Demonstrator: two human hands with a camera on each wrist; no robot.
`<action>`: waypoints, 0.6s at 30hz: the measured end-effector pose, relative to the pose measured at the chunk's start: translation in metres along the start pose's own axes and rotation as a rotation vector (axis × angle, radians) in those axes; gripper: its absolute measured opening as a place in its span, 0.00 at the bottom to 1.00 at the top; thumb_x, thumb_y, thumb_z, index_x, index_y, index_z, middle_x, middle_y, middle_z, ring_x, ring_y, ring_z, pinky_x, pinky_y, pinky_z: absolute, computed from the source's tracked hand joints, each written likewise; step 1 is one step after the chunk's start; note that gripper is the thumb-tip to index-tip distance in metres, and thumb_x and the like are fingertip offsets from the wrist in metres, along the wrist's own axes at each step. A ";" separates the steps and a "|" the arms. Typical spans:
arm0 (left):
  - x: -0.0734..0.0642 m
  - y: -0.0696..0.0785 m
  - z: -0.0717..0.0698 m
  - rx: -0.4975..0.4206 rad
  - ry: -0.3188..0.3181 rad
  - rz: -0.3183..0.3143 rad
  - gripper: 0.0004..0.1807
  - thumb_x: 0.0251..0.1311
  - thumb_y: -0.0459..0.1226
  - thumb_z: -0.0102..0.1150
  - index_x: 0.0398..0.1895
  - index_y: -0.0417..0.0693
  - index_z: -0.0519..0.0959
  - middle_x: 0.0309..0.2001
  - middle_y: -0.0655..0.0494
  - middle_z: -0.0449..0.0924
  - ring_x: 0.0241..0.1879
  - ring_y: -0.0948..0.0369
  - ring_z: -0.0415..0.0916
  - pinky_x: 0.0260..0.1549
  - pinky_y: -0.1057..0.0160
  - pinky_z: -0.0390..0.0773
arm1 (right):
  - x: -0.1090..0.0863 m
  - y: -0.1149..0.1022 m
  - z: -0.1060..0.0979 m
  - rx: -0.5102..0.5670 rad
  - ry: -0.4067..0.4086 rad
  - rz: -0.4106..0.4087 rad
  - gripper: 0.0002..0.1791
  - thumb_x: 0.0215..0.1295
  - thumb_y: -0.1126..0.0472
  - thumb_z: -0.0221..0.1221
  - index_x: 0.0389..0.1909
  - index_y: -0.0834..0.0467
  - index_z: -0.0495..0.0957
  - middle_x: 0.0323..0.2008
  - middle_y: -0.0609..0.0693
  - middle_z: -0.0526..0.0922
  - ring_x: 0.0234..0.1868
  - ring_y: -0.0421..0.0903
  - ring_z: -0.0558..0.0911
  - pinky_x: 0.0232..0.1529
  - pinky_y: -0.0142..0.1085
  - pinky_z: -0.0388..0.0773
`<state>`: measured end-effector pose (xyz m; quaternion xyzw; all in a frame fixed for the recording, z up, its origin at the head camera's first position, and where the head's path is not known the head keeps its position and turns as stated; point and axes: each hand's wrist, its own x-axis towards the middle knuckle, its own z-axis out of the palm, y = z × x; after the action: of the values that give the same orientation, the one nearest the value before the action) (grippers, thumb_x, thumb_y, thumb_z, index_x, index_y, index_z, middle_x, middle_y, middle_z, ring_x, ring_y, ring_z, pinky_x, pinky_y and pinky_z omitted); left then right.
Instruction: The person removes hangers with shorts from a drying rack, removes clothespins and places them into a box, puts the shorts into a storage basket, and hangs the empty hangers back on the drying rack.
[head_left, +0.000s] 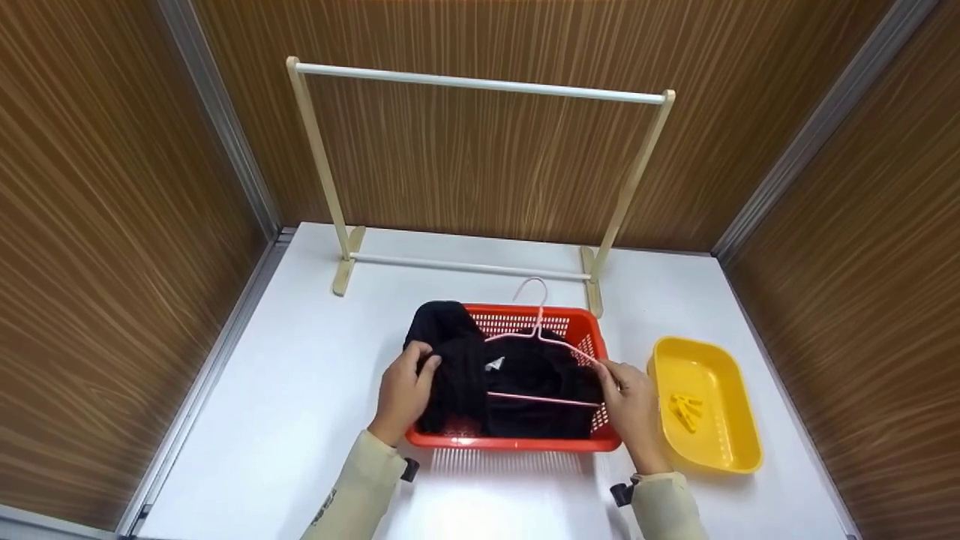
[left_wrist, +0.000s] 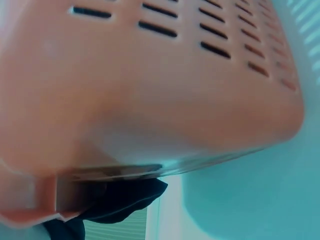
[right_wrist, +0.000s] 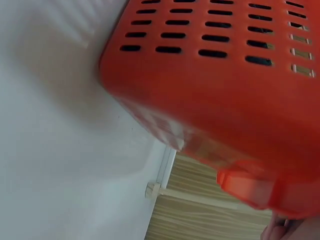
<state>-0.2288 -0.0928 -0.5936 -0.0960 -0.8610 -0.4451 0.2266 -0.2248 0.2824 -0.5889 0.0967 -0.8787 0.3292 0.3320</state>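
Over the red basket (head_left: 517,444) lies a pink clothes hanger (head_left: 540,330), its hook pointing toward the rack. My right hand (head_left: 630,401) pinches the hanger's right end, above the basket's right rim. Black cloth (head_left: 450,375), a garment with a small white label, fills much of the basket. Its left part covers the hanger's left end. With thumb and fingers, my left hand (head_left: 405,390) grips that black fabric at the basket's left side. The left wrist view shows mostly the basket wall (left_wrist: 150,100); a bit of my right hand (right_wrist: 295,230) shows in the right wrist view.
A rack with a white top bar (head_left: 480,84) and wooden legs stands behind the basket. To the right sits a yellow tray (head_left: 720,382) with yellow clothespins (head_left: 685,411) in it. Wood-patterned walls enclose the white table (head_left: 300,390) on the left, back and right.
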 end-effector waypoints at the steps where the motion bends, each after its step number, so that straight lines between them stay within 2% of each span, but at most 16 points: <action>1: -0.001 0.000 0.001 -0.011 0.005 0.010 0.08 0.72 0.39 0.62 0.45 0.44 0.77 0.40 0.49 0.83 0.40 0.53 0.82 0.42 0.50 0.79 | -0.001 0.000 -0.002 0.010 0.006 -0.006 0.03 0.65 0.66 0.69 0.37 0.58 0.90 0.28 0.51 0.88 0.29 0.50 0.85 0.36 0.43 0.76; 7: -0.004 0.001 0.002 -0.059 0.034 0.047 0.07 0.73 0.37 0.60 0.47 0.42 0.75 0.41 0.48 0.82 0.41 0.53 0.81 0.41 0.50 0.78 | -0.003 0.003 -0.011 0.051 0.065 -0.052 0.06 0.62 0.69 0.70 0.38 0.58 0.91 0.24 0.50 0.86 0.26 0.49 0.80 0.35 0.37 0.70; 12: -0.005 0.002 0.003 -0.048 0.055 0.073 0.08 0.73 0.36 0.60 0.47 0.42 0.75 0.41 0.46 0.83 0.41 0.52 0.82 0.41 0.49 0.79 | -0.004 0.000 -0.018 0.057 0.104 -0.085 0.04 0.62 0.68 0.71 0.37 0.59 0.90 0.21 0.49 0.82 0.24 0.50 0.77 0.34 0.38 0.67; 18: -0.006 0.002 0.004 -0.042 0.043 0.100 0.08 0.73 0.36 0.60 0.46 0.40 0.75 0.41 0.47 0.81 0.42 0.52 0.80 0.43 0.50 0.78 | -0.003 0.000 -0.023 0.083 0.167 -0.146 0.05 0.59 0.71 0.71 0.35 0.60 0.89 0.19 0.49 0.79 0.23 0.50 0.74 0.35 0.38 0.63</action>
<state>-0.2239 -0.0885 -0.5971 -0.1342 -0.8405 -0.4531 0.2651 -0.2104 0.2969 -0.5775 0.1461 -0.8242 0.3472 0.4229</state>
